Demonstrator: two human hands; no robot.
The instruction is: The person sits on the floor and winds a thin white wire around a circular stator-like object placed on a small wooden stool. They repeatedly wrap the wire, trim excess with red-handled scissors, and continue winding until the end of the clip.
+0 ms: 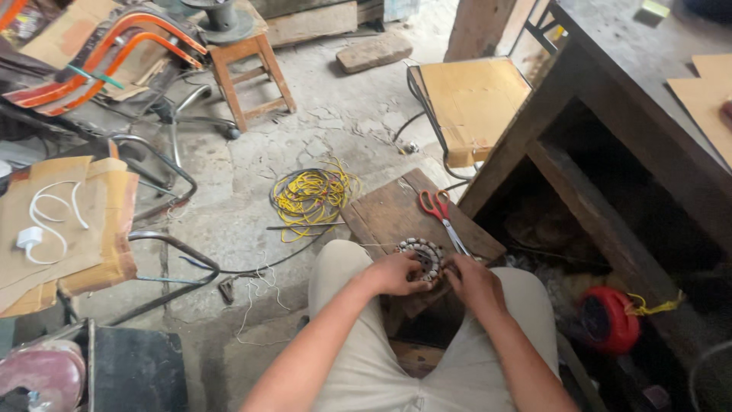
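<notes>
- At the far left, a flattened cardboard sheet [53, 221] lies over a metal chair frame, with a white cable and plug [34, 229] on top of it.
- On the concrete floor [244, 191] near the middle lies a loose coil of yellow and black wire [311, 194], just beside the left edge of a low wooden board [389, 210] that serves as a work surface.
- The left hand [395, 273] curls closed around the near left rim of a round ring of wound coils [422, 258], a motor winding by its look, held at the near edge of the board above the person's knees.
- The right hand [473, 281] is bent at the ring's right side, fingertips pinched on it; whether they hold a wire end cannot be told.
- Judging by the grip, the step in hand is fine work on the windings; the next move would call for a steady hold from the left hand and small, careful fingertip pulls.
- Red-handled scissors [438, 210] lie on the board just beyond the ring, blades pointing toward the right hand.
- A dark wooden table [610, 84] stands at the right, with a red round object [608, 319] on the floor under it.
</notes>
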